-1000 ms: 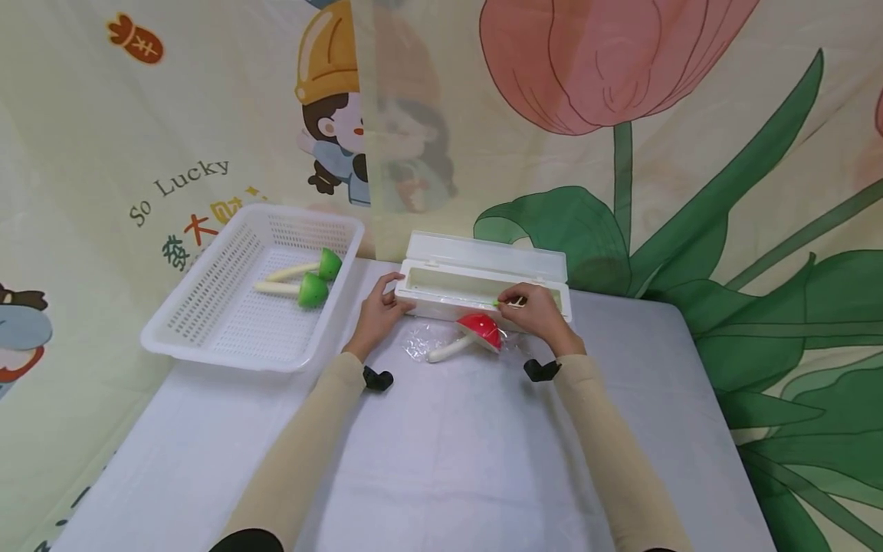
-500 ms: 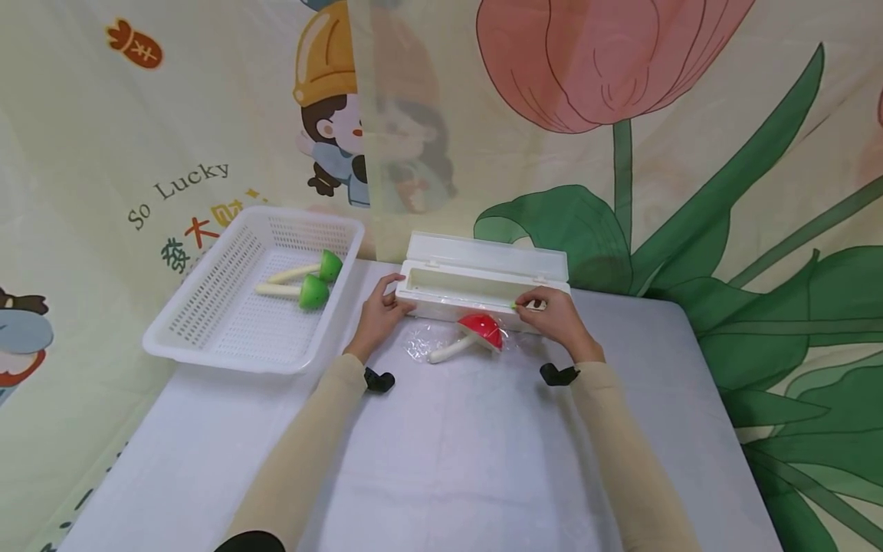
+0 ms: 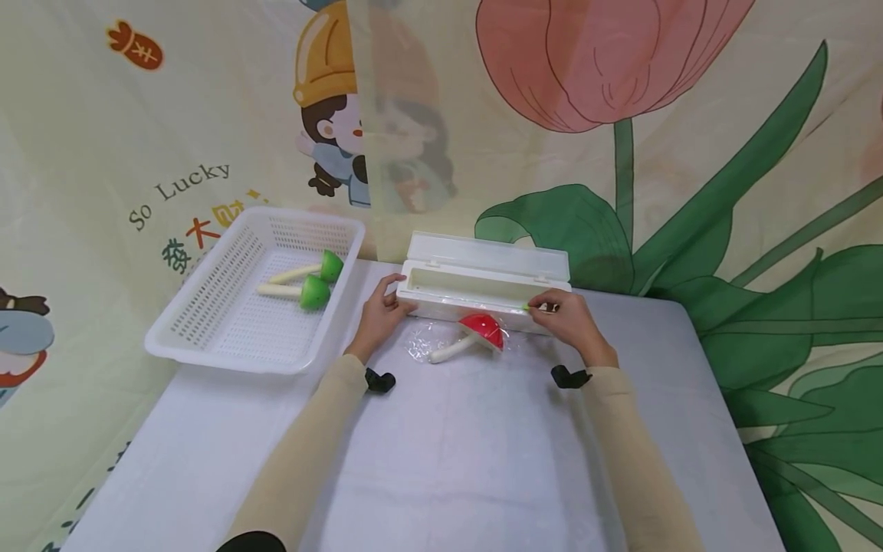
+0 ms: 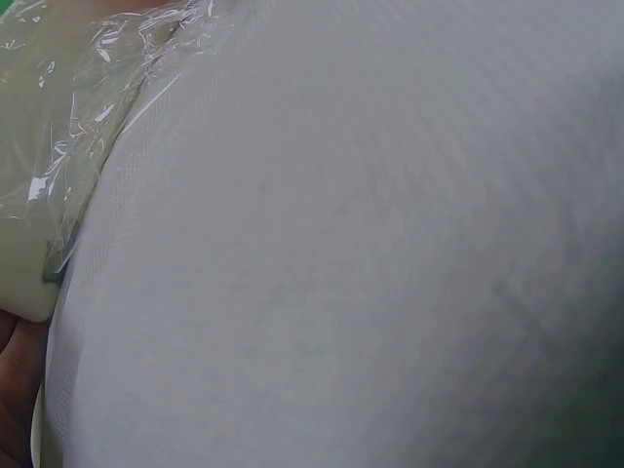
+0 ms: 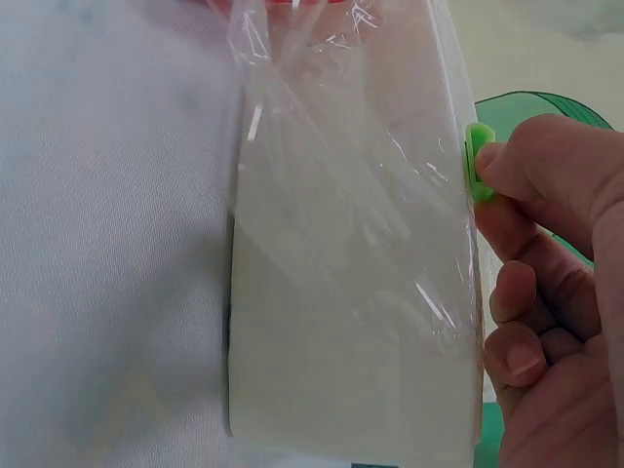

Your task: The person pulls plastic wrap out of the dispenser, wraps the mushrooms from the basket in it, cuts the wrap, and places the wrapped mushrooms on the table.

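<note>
A white cling film dispenser point(image 3: 469, 310) stands near the table's back edge, its translucent lid point(image 3: 486, 257) tipped back. My left hand point(image 3: 378, 314) grips its left end, thumb in front and fingers over the top. With thumb and forefinger, my right hand point(image 3: 569, 320) pinches the small green slide cutter point(image 5: 479, 161) at the dispenser's front upper edge, toward the right end. Clear cling film point(image 5: 361, 195) hangs down the front face onto the table. A toy mushroom with red cap point(image 3: 481, 331) and white stem lies at this film, just before the dispenser.
To the left, a white perforated basket point(image 3: 231, 360) holds two green-capped toy mushrooms point(image 3: 313, 293). White cloth covers the table point(image 3: 448, 460). A printed curtain point(image 3: 421, 115) hangs right behind it.
My right hand has slid the green cutter rightward along the dispenser's edge. The left hand keeps its grip on the left end, and the red mushroom stays where it was.
</note>
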The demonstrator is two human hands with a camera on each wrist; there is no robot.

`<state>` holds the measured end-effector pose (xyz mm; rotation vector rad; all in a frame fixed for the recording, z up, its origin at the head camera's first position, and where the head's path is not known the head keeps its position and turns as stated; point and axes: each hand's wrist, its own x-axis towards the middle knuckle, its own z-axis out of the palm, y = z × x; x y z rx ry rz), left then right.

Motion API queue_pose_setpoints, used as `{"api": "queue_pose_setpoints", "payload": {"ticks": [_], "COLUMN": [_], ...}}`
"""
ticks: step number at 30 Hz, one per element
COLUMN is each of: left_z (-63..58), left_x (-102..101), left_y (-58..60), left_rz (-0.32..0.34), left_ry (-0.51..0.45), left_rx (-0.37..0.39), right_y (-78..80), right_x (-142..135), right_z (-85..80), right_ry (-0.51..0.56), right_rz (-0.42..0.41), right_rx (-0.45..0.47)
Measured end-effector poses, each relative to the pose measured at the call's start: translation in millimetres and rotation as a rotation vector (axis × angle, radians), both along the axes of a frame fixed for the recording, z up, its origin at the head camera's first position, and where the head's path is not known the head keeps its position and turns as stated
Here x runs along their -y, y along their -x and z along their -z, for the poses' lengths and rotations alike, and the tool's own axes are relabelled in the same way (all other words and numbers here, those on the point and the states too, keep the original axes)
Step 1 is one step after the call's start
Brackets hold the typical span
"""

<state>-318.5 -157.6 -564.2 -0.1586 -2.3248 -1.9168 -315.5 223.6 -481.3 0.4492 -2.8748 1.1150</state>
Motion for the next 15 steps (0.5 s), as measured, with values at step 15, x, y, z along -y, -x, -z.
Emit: {"api": "queue_pose_setpoints", "payload": {"ticks": [15], "left_z": [1.0], "left_x": [1.0], "left_y": [0.7], "left_rz": [0.013], "left_ry": [-0.025], "left_rx": [-0.015], "right_y": [3.1], "right_x": [-8.7], "right_z": [-3.2], "right_ry": [-0.071], "right_rz": [-0.066], "right_rx": [-0.025]}}
